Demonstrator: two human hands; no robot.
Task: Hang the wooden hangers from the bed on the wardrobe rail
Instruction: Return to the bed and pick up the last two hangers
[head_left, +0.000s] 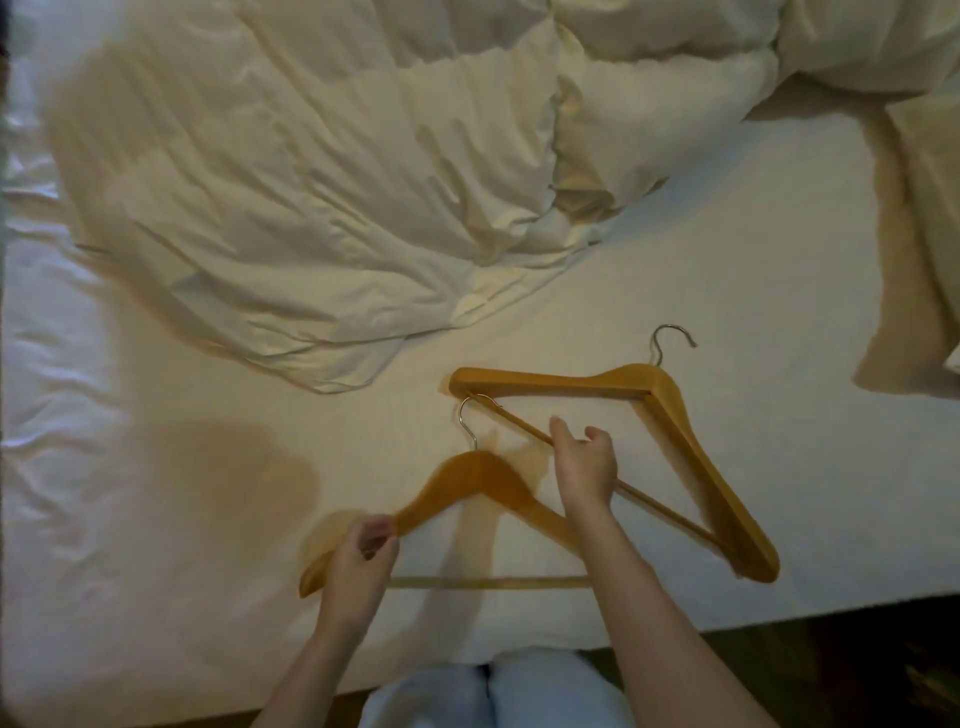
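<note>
Legs: two knees in pale blue trousers (493, 691) at the bed's edge.
Left hand (358, 551): fingers curled round the left arm of the near hanger.
Hangers: two, both wooden with metal hooks.
Near hanger (488, 478): blurred, just above the sheet, hook pointing away.
Right hand (584, 470): over the far hanger's lower bar; whether it grips cannot be told.
Far hanger (675, 415): flat on the bed (753, 260), hook toward the pillow.
Duvet (311, 182): one, crumpled, far left.
Pillow (930, 182): one at the right edge.
</note>
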